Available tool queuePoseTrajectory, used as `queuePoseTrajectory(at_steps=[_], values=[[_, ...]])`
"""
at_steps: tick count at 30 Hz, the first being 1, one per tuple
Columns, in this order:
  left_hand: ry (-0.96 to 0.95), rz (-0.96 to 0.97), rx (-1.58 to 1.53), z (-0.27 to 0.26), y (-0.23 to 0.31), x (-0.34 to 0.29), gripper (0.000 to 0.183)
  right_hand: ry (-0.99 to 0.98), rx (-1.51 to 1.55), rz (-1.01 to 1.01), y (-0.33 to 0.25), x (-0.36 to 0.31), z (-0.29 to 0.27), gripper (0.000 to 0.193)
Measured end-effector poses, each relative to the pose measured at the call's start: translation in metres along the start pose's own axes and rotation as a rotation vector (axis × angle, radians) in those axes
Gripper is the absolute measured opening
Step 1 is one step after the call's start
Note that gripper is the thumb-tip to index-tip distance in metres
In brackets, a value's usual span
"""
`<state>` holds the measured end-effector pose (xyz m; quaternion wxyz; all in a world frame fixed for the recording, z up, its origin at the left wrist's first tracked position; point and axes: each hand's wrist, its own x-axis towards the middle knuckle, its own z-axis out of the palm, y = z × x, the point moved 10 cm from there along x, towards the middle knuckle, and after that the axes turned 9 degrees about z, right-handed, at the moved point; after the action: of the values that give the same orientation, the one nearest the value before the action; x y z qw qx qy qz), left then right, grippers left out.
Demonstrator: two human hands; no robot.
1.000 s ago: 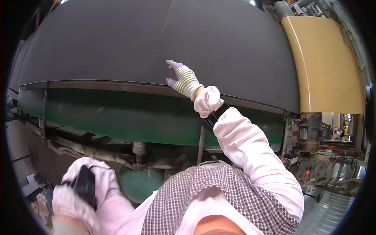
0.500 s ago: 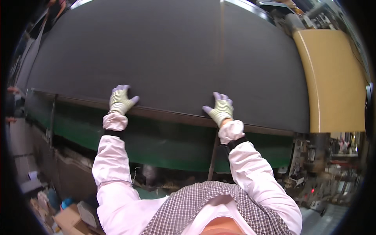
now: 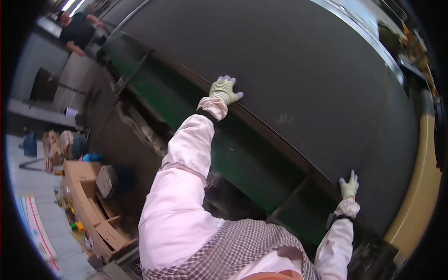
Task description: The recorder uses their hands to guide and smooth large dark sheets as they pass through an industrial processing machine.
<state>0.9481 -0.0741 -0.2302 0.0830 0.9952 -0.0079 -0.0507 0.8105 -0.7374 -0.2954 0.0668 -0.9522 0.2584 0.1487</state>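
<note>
A wide sheet of dark grey material [image 3: 298, 70] stretches away in front of me, its near edge running diagonally across the view. My left hand [image 3: 225, 90], in a striped pale glove with lilac fingertips, rests on that edge with fingers spread. Farther right along the same edge, my right hand [image 3: 349, 186] wears a matching glove and lies on the sheet, fingers stretched out. Neither hand grips anything. Below the edge runs a green panel or belt [image 3: 242, 154], partly in shadow.
A person in dark clothes [image 3: 79, 32] stands at the far left end. Cardboard boxes [image 3: 84, 171] and assorted items are on the floor at left. A tan curved sheet [image 3: 415, 186] borders the right side. A metal rail [image 3: 354, 32] runs along the far edge.
My view has swung left and tilted, bringing the other person and the boxes into sight. Both hands stay at the sheet's near edge, fingers still extended.
</note>
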Motion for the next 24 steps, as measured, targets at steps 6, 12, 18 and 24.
queuePoseTrajectory(at_steps=[6,12,18,24], values=[[0.163,0.233,-0.051,0.002,0.027,-0.019,0.059,0.101,-0.032,-0.028,0.012,0.003,-0.023,0.077],[0.056,0.257,-0.048,0.02,0.031,-0.015,0.053,-0.021,-0.055,0.266,0.033,-0.004,-0.021,0.081],[-0.024,0.296,0.018,0.026,0.071,-0.018,0.055,-0.022,0.018,0.315,0.058,0.002,-0.033,0.078],[-0.078,0.325,0.06,-0.007,0.179,-0.056,0.058,-0.043,-0.02,0.343,0.151,0.012,-0.055,0.07]])
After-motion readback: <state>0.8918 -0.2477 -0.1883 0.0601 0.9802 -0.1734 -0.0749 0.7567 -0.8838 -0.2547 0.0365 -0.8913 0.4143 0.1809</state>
